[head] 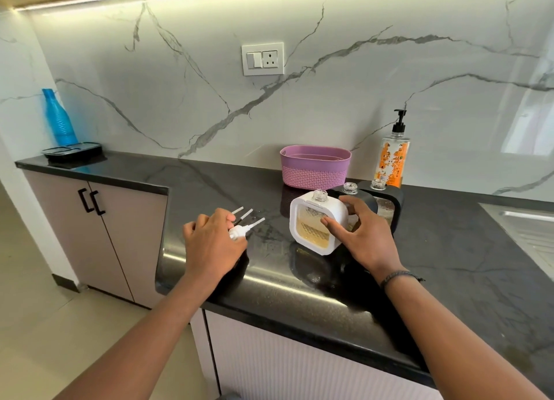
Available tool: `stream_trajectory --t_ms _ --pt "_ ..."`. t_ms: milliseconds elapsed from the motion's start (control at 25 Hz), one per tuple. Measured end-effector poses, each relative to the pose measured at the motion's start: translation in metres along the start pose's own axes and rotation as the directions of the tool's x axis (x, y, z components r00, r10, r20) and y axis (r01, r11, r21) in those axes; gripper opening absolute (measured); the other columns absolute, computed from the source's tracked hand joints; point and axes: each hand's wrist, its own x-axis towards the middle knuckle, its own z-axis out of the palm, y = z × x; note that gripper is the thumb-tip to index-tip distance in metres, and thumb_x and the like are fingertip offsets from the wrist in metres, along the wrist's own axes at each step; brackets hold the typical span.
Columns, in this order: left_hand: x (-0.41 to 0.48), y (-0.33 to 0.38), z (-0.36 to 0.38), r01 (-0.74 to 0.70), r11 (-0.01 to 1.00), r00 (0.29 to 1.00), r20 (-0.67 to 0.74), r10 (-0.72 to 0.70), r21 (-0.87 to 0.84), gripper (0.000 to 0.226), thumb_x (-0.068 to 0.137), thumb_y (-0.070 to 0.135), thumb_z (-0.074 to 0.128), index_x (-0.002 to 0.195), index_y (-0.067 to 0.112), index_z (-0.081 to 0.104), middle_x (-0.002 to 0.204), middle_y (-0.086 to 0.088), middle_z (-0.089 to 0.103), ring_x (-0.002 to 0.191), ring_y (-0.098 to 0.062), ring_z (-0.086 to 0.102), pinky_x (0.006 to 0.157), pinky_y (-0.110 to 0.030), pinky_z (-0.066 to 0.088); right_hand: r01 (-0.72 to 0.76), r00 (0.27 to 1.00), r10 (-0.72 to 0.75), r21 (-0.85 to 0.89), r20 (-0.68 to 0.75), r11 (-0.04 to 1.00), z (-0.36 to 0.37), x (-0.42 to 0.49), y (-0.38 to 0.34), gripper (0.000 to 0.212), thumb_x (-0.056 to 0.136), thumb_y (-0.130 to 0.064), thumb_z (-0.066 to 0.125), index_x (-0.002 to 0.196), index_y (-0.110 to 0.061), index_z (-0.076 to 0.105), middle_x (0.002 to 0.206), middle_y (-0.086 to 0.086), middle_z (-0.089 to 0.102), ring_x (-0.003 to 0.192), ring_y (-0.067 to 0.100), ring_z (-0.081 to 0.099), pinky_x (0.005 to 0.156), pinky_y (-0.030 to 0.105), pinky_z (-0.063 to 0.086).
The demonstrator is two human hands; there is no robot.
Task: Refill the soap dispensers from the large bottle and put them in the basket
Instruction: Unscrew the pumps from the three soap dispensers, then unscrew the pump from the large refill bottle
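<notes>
White plastic frames the nearest square soap dispenser [317, 223], whose clear ribbed window shows amber liquid in the lower half; it stands on the black stone counter [449, 249] with its threaded neck open. The right hand [364, 235] is clamped on it, thumb across the window and fingers around the far side. Two dark-cased dispensers [386, 203], also uncapped, stand just behind it, with the lilac plastic basket [314, 167] and the tall clear pump bottle with the orange label [393, 157] beyond. The left hand [211, 241] rests over the white pump heads with dip tubes [244, 224], fingers curled on one. By my judgement the dispenser is stiff, fairly light while part-full, and smooth enough to slip if soapy; gripping both side walls low down seems safest. Uncapped, it should stay upright, and the large bottle likely needs a firm hold around its body.
</notes>
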Motion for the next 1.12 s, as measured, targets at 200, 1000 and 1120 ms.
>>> stream_trajectory --t_ms 200,1000,1120 --pt "0.001 0.001 0.006 -0.029 0.995 0.999 -0.034 0.033 0.096 0.053 0.079 0.042 0.073 0.127 0.024 0.058 0.107 0.011 0.069 0.107 -0.019 0.056 0.094 -0.039 0.029 0.075 0.961 -0.086 -0.050 -0.264 0.996 -0.012 0.000 -0.001 0.043 0.090 -0.065 0.063 0.126 -0.041 0.061 0.105 -0.022 0.067 0.074 0.000 0.057 0.072 0.030 0.052" --pt "0.013 0.161 0.064 0.161 0.785 0.925 0.369 0.092 -0.599 0.118 0.070 0.053 0.088 0.155 0.014 0.016 0.156 -0.004 0.029 0.142 -0.024 0.041 0.110 -0.038 0.044 -0.224 0.956 0.263 0.252 -0.133 0.941 -0.021 0.030 0.046 0.051 0.098 -0.048 0.061 0.136 -0.015 0.057 0.123 -0.001 0.050 0.110 0.012 0.053 0.103 0.032 0.044" --pt "0.042 0.153 0.070 0.209 0.723 0.891 0.433 0.137 -0.659 0.113 0.071 0.045 0.091 0.154 0.016 0.020 0.150 -0.001 0.038 0.134 -0.020 0.048 0.098 -0.028 0.051 -0.241 0.952 0.282 0.275 -0.121 0.931 -0.019 0.030 0.046 0.063 0.095 -0.048 0.067 0.146 -0.017 0.047 0.134 -0.003 0.048 0.119 0.012 0.052 0.100 0.027 0.041"
